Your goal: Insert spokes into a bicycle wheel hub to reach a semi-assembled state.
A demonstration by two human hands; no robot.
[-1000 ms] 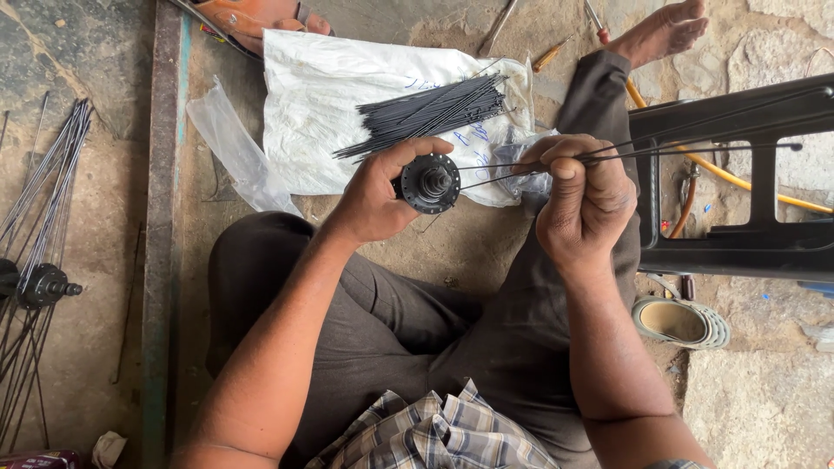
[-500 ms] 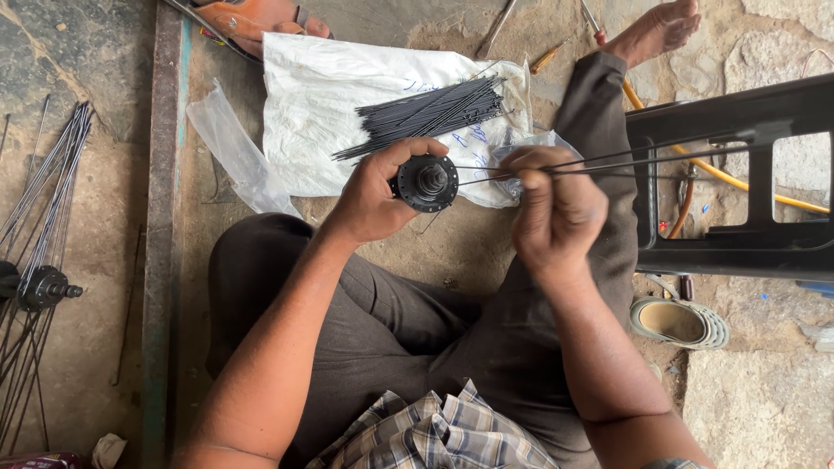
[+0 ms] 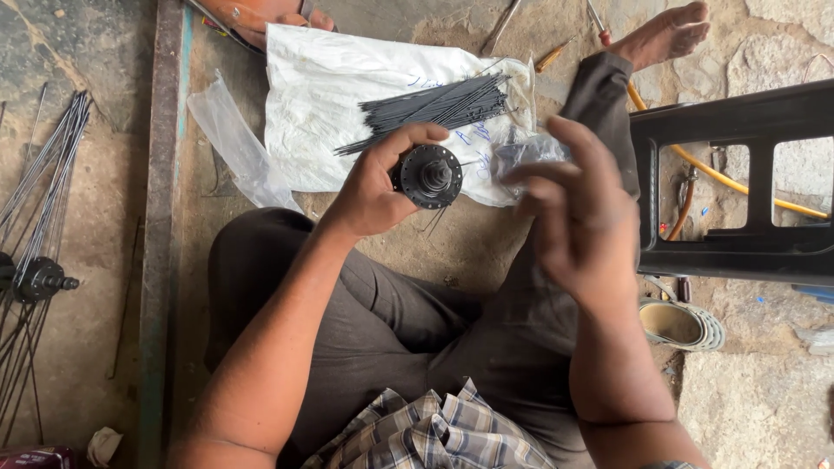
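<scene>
Above my lap, my left hand (image 3: pixel 369 195) clamps its grip on the black wheel hub (image 3: pixel 428 175); my right hand (image 3: pixel 578 217), fingers apart, hovers empty just right of it, near the spoke bundle (image 3: pixel 430 108).

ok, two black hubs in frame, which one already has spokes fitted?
The hub at the far left edge, on the floor: long spokes fan up and down from it. The hub in the left hand shows no such fan.

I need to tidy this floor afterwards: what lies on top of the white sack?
A bundle of black spokes lies across the white sack. A crumpled clear bag sits at its right edge, partly hidden behind the right hand.
</scene>
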